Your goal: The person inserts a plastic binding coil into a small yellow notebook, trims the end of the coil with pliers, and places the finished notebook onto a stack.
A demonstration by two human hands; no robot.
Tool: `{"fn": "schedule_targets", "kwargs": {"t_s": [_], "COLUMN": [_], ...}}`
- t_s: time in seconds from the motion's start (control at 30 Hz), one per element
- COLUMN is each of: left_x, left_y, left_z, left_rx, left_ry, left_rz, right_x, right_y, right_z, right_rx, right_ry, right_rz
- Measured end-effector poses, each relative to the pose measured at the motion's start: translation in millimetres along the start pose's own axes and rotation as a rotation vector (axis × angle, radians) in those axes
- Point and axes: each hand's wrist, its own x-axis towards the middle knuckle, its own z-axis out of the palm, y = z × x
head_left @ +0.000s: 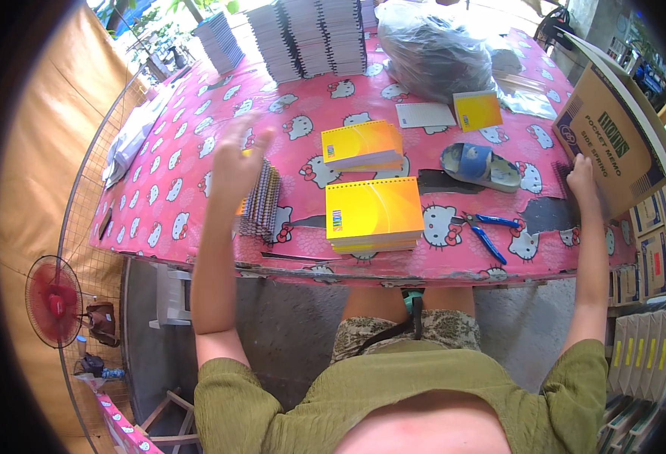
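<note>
My left hand, smeared by motion, is above a stack of wire-bound notebooks at the left front of the table. Right of it lie a pile of yellow-orange notebook pages with punched holes along the top and a looser fanned pile behind. My right hand is at the lower corner of a cardboard box, fingers bent beside dark, coil-like pieces. What those fingers hold is hidden. Blue-handled pliers lie between my hands, near the front edge.
A blue-grey slipper lies right of the piles. Behind are a yellow cover, a white sheet, a large plastic bag and tall stacks of bound notebooks. A pink patterned cloth covers the table. Cartons stand at right.
</note>
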Motion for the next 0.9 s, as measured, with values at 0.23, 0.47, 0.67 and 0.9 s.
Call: {"fn": "schedule_targets", "kwargs": {"t_s": [0.23,0.47,0.67,0.9], "left_x": [-15,-12,-29,-57], "left_y": [77,71,81,109], "left_z": [104,109,87,72], "left_rx": [-0.053,-0.162,-0.309,-0.232], "left_ry": [-0.594,-0.545,-0.161,0.017], "left_rz": [0.133,-0.059,0.182,0.357], "right_x": [28,4,-31,-144], "right_y": [38,20,-51,-214], "right_z": [28,-20,-87,-168], "right_rx": [0.144,1.164,0.565,1.149], "right_ry": [-0.079,-0.174,-0.025,-0.135], "right_rz": [0.048,0.454,-0.017,-0.645]}}
